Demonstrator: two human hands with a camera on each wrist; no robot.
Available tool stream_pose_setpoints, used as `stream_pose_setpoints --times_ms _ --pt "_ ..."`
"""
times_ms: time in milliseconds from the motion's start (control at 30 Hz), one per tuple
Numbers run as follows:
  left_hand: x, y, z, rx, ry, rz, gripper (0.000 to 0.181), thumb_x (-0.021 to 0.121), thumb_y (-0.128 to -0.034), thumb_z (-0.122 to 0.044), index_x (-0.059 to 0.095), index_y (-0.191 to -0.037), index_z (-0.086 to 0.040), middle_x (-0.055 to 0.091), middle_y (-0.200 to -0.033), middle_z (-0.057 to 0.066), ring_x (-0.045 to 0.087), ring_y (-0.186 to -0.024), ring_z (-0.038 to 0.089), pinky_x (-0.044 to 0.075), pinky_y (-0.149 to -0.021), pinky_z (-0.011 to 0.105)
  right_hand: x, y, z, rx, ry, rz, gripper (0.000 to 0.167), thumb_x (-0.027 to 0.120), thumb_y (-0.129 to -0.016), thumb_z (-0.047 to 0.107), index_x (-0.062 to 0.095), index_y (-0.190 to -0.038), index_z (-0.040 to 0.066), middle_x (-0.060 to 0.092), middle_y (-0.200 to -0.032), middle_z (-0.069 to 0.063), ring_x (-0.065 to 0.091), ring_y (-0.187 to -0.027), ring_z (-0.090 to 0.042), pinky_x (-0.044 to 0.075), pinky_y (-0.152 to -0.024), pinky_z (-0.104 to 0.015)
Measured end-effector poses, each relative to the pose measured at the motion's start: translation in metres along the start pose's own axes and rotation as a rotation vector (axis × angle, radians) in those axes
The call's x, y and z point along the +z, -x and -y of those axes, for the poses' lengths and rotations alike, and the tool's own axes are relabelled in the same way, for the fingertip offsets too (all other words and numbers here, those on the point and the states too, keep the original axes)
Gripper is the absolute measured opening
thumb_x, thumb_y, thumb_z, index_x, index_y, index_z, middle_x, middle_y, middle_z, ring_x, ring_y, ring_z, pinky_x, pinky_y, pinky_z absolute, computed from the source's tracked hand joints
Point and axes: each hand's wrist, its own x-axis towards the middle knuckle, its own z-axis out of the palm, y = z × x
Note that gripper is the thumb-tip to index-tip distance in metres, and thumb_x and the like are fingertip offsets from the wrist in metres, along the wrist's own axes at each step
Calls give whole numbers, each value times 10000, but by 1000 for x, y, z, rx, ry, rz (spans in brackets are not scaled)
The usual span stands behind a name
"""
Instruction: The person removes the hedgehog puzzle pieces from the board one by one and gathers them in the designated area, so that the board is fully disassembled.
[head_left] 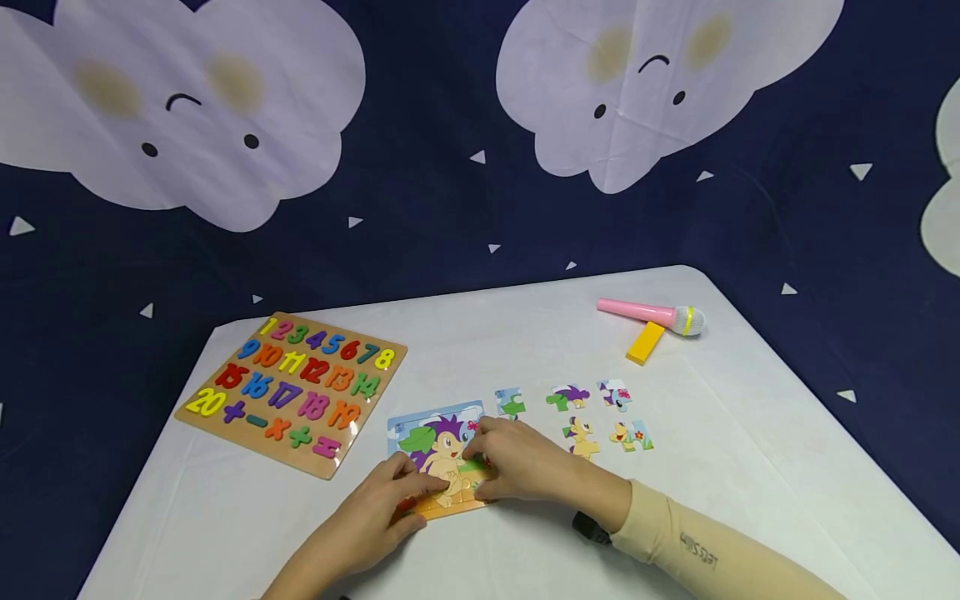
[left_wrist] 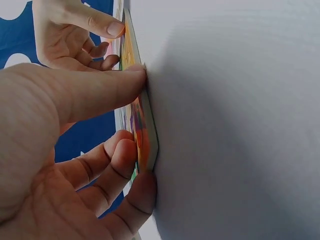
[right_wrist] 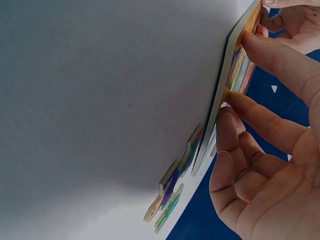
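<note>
A small jigsaw puzzle (head_left: 446, 446) in a flat tray, with a purple-haired cartoon character, lies on the white table between both hands. My left hand (head_left: 378, 510) grips its near left corner. In the left wrist view the thumb lies on the near edge and the fingers curl at the side. At the right side, my right hand (head_left: 528, 462) holds the puzzle with thumb and forefinger on its face, as the right wrist view shows. Whether a separate piece sits under those fingertips is unclear. Several loose puzzle pieces (head_left: 568, 397) lie right of the tray, one partly behind my right hand.
A wooden number board (head_left: 292, 392) with coloured digits and signs lies at the left. Towards the back right are a pink toy microphone (head_left: 637, 311) and a yellow block (head_left: 645, 343). A dark blue cloth (head_left: 420, 208) with clouds hangs behind the table.
</note>
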Motion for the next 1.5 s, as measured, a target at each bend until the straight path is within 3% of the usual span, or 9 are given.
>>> stream_pose_setpoints --times_ms 467,933,1200,1500 --pt "1 -1 1 -9 -9 -2 414 857 -928 -224 746 -1293 -386 481 -1077 -98 460 -994 83 468 -792 256 -1 -4 1 24 -13 5 439 967 -791 270 796 -1158 101 608 -936 34 471 -808 -81 427 -726 -227" --pt "5 0 1 -4 -13 -20 415 865 -918 -197 754 -1276 -375 479 -1063 -101 458 -998 86 469 -811 270 -1 -7 2 13 -52 22 406 969 -755 196 778 -1096 89 536 -712 103 442 -667 -31 401 -661 -209" --pt "6 0 0 -31 -18 -10 409 861 -923 -201 755 -1279 -371 481 -1073 -110 462 -1015 86 503 -852 288 -2 -5 1 -37 -2 35 351 950 -788 233 808 -1101 163 568 -736 103 434 -720 -38 398 -731 -223" --pt "4 1 -1 -28 -16 -15 405 860 -924 -211 754 -1278 -378 485 -1072 -105 461 -1008 91 493 -839 287 -6 -5 2 -51 18 60 335 931 -791 211 818 -1105 181 583 -756 112 425 -741 -33 368 -716 -213"
